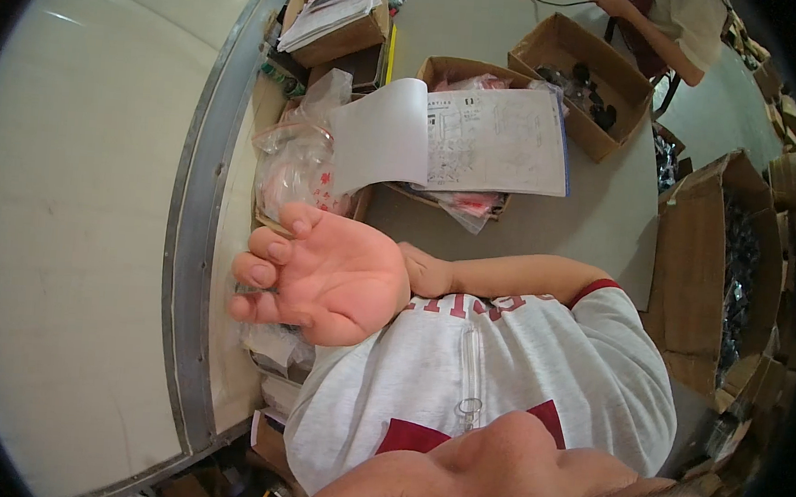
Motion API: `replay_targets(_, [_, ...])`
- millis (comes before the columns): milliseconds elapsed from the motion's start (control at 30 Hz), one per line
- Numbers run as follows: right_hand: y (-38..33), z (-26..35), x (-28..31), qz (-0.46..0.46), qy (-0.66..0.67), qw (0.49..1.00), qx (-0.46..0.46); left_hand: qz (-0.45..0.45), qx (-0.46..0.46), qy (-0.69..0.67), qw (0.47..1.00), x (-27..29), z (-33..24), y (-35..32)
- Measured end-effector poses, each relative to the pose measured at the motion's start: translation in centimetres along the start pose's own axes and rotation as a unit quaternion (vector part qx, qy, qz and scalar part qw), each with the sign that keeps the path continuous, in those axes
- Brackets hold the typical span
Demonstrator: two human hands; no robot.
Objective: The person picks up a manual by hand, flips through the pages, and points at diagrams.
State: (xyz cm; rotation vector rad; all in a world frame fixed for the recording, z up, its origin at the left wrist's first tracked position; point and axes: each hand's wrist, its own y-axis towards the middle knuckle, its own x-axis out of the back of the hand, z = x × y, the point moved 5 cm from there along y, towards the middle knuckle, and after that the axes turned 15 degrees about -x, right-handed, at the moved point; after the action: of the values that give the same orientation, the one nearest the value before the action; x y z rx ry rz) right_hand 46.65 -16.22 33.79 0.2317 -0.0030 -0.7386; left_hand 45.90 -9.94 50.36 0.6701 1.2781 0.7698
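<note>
Raised close to the camera, my left hand (331, 276) shows its palm, fingers loosely bent and apart, holding nothing. My right hand (427, 274) lies in front of my chest, partly hidden behind the left wrist; its fingers are out of sight, and I cannot tell if it touches that wrist. Beyond both hands, an opened pad of printed sheets (498, 140), one page curled over to the left, lies across a cardboard box (438, 67) with plastic packets in it. Nearest the left fingertips is a clear plastic bag (295, 163) with red print.
A large pale panel (76, 226) with a metal rim (189, 262) runs along my left. Ahead stand a carton of papers (343, 37) and a carton of dark round parts (541, 51). A tall carton (692, 269) stands right. A person's arm (653, 35) shows at far right.
</note>
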Motion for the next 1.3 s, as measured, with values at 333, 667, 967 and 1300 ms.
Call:
replay_targets(333, [-2.0, -2.6, 2.3, -0.118, -0.188, 0.975, -0.010, 0.093, 0.003, 0.093, 0.991, 0.6, -0.2, -3.2])
replay_targets(667, [-23.1, -7.9, 16.5, -0.402, -0.351, 0.767, -0.356, 0.172, 0.068, 0.222, 0.957, 9.4, 1.0, -5.4])
replay_targets(967, [-29.6, -6.4, 19.6, -0.260, -0.438, 0.721, -0.470, 0.112, 0.135, 0.231, 0.957, 11.2, 1.0, -7.5])
replay_targets(1300, [-1.4, 0.4, 5.3, 0.036, 0.085, 0.980, -0.174, 0.044, -0.055, -0.080, 0.994, -4.5, -0.8, -6.4])
